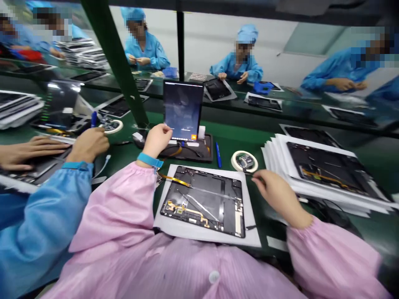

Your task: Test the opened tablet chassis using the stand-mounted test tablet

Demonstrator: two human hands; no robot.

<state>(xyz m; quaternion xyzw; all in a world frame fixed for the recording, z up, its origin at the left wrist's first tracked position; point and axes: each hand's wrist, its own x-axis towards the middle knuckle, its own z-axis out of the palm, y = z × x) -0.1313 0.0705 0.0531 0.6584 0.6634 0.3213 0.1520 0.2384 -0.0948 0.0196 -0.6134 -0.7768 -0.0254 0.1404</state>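
My left hand [158,140] is in front of the lower left of a lit upright tablet screen [183,109]. Its fingertips are pinched together, and whatever they hold is hidden. My right hand [277,195], also pinched closed, is beside a white tape roll [236,162]; a small dark piece at its fingertips is too small to name. Between my hands an opened tablet housing [202,199] lies on a white sheet [254,232], with a gold flex cable [176,180] across its upper left. The screen stands in a dark tray [205,154].
A blue pen [218,155] lies right of the tray. Tablet housings layered with white sheets form a stack [280,166] at right. A co-worker's blue sleeve [59,207] and hands are close at left. A green post [116,62] rises behind; several people sit opposite.
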